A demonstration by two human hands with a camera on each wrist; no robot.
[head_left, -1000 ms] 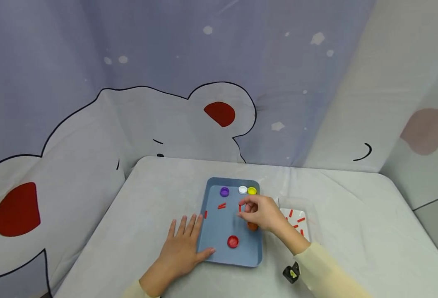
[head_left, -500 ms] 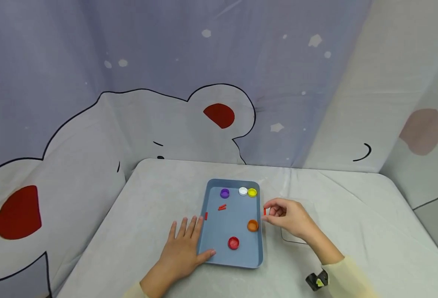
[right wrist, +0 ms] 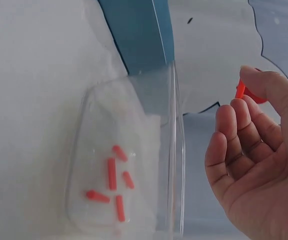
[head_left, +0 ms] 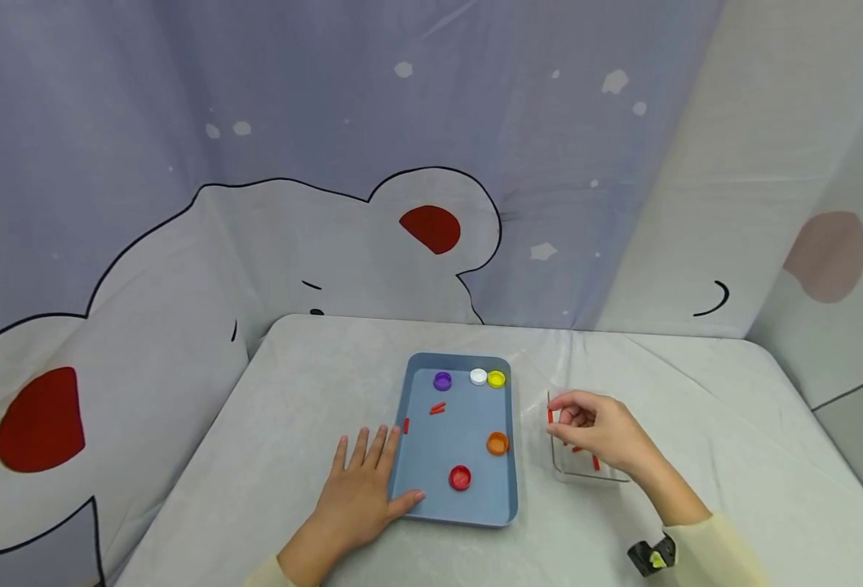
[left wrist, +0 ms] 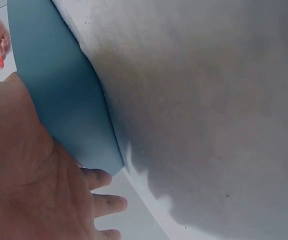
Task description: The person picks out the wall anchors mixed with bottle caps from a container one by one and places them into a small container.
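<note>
My right hand (head_left: 596, 428) pinches a short red stick (right wrist: 240, 90) between thumb and fingertips. It is raised over the left side of a clear plastic box (right wrist: 178, 155), in which several like red sticks (right wrist: 112, 174) lie loose. A blue tray (head_left: 449, 444) is to the left of the box. Against its left edge rests my left hand (head_left: 358, 497), fingers straight and spread, thumb at the near corner. On the tray lie a pair of red sticks (head_left: 438, 408) and another red stick (head_left: 406, 425) by the left wall.
Small round caps stand on the tray: purple (head_left: 442, 381), white (head_left: 479, 377) and yellow (head_left: 496, 379) at the back, orange (head_left: 497, 443) by the right wall, red (head_left: 460, 478) in front. A white cloth (head_left: 314, 383) covers the table; a printed curtain (head_left: 343, 244) hangs behind.
My right hand has moved right, from above the tray to above the clear box, with the red stick still pinched. The left hand has stayed at the tray's edge.
</note>
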